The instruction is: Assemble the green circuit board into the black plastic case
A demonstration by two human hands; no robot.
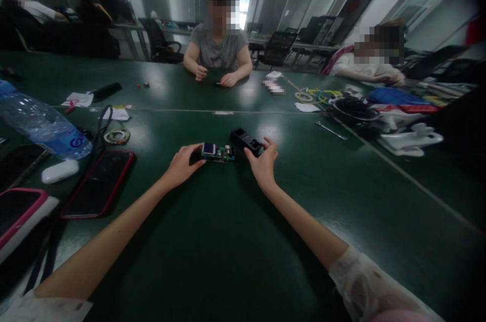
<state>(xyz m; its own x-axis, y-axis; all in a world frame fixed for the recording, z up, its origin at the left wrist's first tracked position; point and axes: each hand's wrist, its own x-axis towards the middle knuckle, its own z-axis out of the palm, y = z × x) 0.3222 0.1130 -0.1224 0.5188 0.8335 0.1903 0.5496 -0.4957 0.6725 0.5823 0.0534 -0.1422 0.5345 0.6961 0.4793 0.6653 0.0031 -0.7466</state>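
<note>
Between the thumb and fingers of my left hand (183,164) is a small green circuit board (224,154) with a little screen at its left end. My right hand (265,161) grips the near right end of a black plastic case (245,139) that has rectangular cutouts. The case lies slanted, just right of and slightly beyond the board. The two parts are close together, and I cannot tell whether they touch. Both are at or just above the dark green table (212,241).
On the left are a water bottle (49,122), a red-edged phone (99,184), a white earbud case (59,171) and a bracelet (117,135). To the right lie a wrench (331,130), cables (353,108) and a white plastic piece (412,138). A person (218,46) sits opposite.
</note>
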